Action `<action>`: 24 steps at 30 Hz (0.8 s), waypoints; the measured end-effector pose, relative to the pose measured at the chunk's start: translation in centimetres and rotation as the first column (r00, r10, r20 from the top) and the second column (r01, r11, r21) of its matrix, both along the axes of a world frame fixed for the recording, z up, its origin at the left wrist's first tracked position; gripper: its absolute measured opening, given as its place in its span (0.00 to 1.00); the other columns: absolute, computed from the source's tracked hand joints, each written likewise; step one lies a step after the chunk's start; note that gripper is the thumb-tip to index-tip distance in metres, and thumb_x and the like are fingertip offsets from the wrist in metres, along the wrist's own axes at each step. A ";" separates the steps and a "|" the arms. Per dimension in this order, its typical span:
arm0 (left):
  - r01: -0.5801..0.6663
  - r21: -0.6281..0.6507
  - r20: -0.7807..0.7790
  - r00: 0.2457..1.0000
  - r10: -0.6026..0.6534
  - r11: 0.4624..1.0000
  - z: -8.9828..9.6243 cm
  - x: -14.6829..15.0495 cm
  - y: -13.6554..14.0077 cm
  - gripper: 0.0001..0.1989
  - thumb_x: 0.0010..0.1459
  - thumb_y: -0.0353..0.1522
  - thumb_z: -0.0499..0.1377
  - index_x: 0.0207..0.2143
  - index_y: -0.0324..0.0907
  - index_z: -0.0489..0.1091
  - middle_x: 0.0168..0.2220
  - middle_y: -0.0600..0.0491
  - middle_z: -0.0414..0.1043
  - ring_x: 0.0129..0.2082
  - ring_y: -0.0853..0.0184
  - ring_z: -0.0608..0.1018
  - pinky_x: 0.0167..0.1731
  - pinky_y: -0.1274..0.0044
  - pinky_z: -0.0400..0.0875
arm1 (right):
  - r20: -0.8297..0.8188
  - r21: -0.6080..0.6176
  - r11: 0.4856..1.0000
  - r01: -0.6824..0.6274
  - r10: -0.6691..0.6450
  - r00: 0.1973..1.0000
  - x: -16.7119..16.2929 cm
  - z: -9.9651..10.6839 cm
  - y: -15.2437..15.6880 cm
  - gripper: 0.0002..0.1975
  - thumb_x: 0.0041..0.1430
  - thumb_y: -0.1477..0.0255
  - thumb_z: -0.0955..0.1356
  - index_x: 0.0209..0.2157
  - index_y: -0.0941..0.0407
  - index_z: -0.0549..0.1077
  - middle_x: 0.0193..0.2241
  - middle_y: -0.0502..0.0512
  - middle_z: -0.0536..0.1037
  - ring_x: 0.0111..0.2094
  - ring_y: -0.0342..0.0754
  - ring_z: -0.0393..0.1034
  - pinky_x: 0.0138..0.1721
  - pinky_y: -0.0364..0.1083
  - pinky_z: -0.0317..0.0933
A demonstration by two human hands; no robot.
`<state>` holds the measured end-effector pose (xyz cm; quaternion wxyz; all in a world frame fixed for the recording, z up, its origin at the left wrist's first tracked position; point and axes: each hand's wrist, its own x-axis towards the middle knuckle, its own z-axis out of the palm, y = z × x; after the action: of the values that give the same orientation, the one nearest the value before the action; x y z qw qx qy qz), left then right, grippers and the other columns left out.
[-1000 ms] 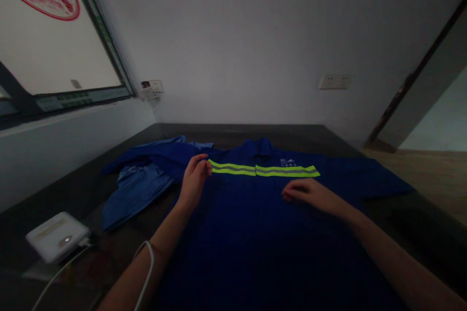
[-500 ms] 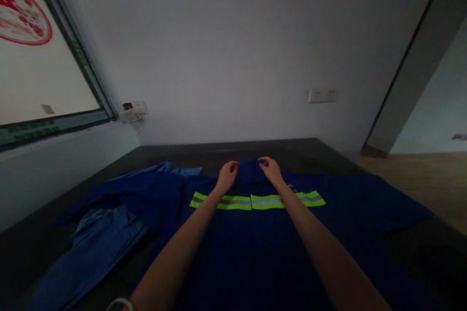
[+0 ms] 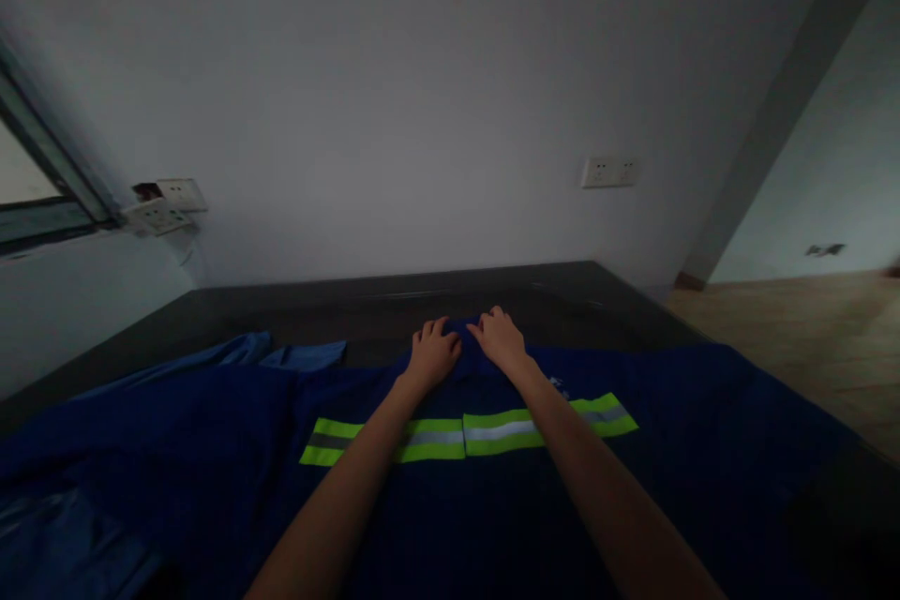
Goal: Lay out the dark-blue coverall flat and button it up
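Note:
A dark blue work jacket (image 3: 506,506) lies spread on the dark table, its front facing up. Across its chest runs a yellow-green strip (image 3: 499,431) with a silver band, split at the middle. My left hand (image 3: 434,353) rests on the left side of the collar (image 3: 462,330), palm down with the fingers apart. On the collar's other side lies my right hand (image 3: 501,337), its thumb held away from the fingers. Both hands press on the cloth rather than pinch it. Small white lettering (image 3: 559,385) shows beside my right forearm.
Lighter blue garments (image 3: 70,544) lie at the left, partly under the jacket's sleeve. The dark table (image 3: 337,300) reaches the grey wall behind. Sockets (image 3: 608,172) sit on the wall, with another socket box (image 3: 158,215) in the left corner.
Both hands have gone from pinching the raised collar to lying on it, and the collar is now lower and flatter. The view has moved closer and turned a little right.

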<state>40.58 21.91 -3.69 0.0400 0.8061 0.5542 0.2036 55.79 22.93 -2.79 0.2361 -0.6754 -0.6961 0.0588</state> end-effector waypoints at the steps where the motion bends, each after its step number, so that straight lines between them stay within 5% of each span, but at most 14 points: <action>1: -0.012 -0.003 0.007 1.000 0.012 1.000 0.2 -0.3 0.3 0.12 0.62 0.36 0.52 0.39 0.43 0.75 0.59 0.45 0.60 0.58 0.51 0.60 0.54 0.55 0.56 | -0.010 -0.010 1.000 0.010 -0.010 1.000 0.3 0.2 0.2 0.13 0.61 0.64 0.65 0.39 0.58 0.75 0.48 0.64 0.69 0.48 0.55 0.65 0.47 0.50 0.60; 4: -0.071 -0.023 0.047 0.996 0.072 0.997 1.0 -1.7 1.5 0.17 0.62 0.41 0.51 0.36 0.42 0.75 0.56 0.44 0.63 0.56 0.50 0.62 0.52 0.57 0.60 | -0.065 -0.049 0.998 0.028 -0.031 0.997 1.5 0.7 0.8 0.06 0.56 0.73 0.68 0.37 0.57 0.74 0.43 0.60 0.72 0.45 0.51 0.68 0.45 0.47 0.60; 9: -0.153 -0.114 0.108 0.980 0.166 0.982 1.6 -5.0 2.8 0.16 0.57 0.42 0.57 0.27 0.38 0.73 0.40 0.42 0.72 0.46 0.55 0.72 0.49 0.67 0.64 | -0.222 -0.113 0.993 0.030 -0.054 0.974 4.2 1.4 1.7 0.16 0.49 0.84 0.68 0.41 0.58 0.73 0.37 0.55 0.76 0.40 0.48 0.70 0.40 0.43 0.62; 12: -0.185 -0.196 0.158 0.963 0.218 0.963 1.3 -6.6 3.0 0.09 0.50 0.34 0.64 0.33 0.39 0.72 0.35 0.46 0.74 0.39 0.58 0.76 0.40 0.72 0.68 | -0.330 -0.155 0.988 -0.006 -0.046 0.943 5.5 1.7 1.8 0.23 0.47 0.86 0.68 0.47 0.59 0.71 0.35 0.55 0.77 0.34 0.44 0.71 0.34 0.41 0.63; 14: -0.195 -0.237 0.211 0.946 0.247 0.952 0.9 -7.2 3.0 0.17 0.47 0.31 0.66 0.40 0.39 0.70 0.36 0.47 0.75 0.37 0.61 0.77 0.37 0.75 0.69 | -0.394 -0.184 0.982 -0.045 -0.031 0.919 6.0 1.8 1.8 0.25 0.46 0.86 0.69 0.48 0.59 0.72 0.35 0.55 0.77 0.30 0.43 0.71 0.30 0.39 0.63; 18: -0.207 -0.289 0.328 0.896 0.300 0.935 -0.1 -7.3 3.6 0.21 0.50 0.31 0.64 0.48 0.38 0.69 0.40 0.45 0.77 0.39 0.61 0.78 0.38 0.75 0.69 | -0.467 -0.216 0.970 -0.108 -0.005 0.884 6.2 1.7 1.5 0.18 0.48 0.83 0.68 0.42 0.59 0.76 0.30 0.53 0.79 0.24 0.41 0.69 0.25 0.39 0.61; 24: -0.141 -0.363 0.504 0.802 0.321 0.921 -1.0 -7.3 4.3 0.11 0.50 0.32 0.61 0.36 0.38 0.76 0.32 0.47 0.78 0.35 0.61 0.78 0.36 0.75 0.70 | -0.451 -0.184 0.980 -0.073 -0.018 0.892 6.1 1.1 2.4 0.06 0.46 0.78 0.72 0.30 0.58 0.79 0.27 0.54 0.79 0.30 0.46 0.72 0.35 0.42 0.63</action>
<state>33.30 26.22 -4.70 0.2986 0.6211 0.6384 0.3428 61.91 25.34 -1.69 0.3222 -0.6532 -0.6230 0.2852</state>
